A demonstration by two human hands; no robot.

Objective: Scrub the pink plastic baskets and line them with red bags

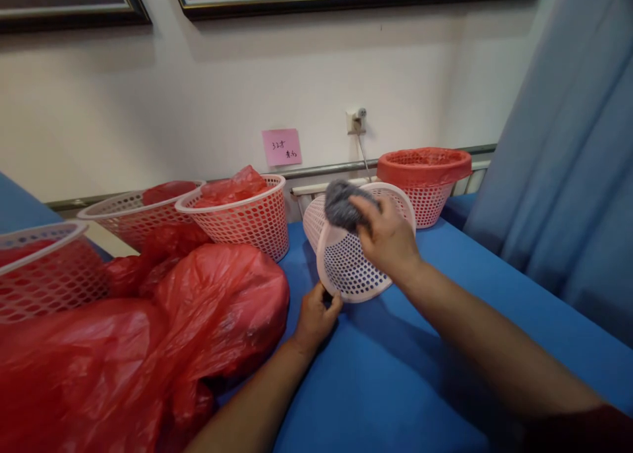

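A pale pink perforated plastic basket (356, 268) lies tipped on its side on the blue surface, its mouth facing me. My left hand (316, 316) pinches the lower left of its rim. In my right hand (388, 235) is a bunched grey cloth (343, 206), held at the upper part of the basket's opening. Whether the cloth touches the rim I cannot tell. The fingers of my right hand are wrapped round the cloth, slightly blurred.
Red plastic bags (222, 301) fill the left side. Behind them stand pink baskets (247, 222) with red bags inside. At the right back is another basket (428, 202) lined with a red bag. A pink note (281, 147), a wall socket (356, 122) and a blue curtain (558, 163) border the area.
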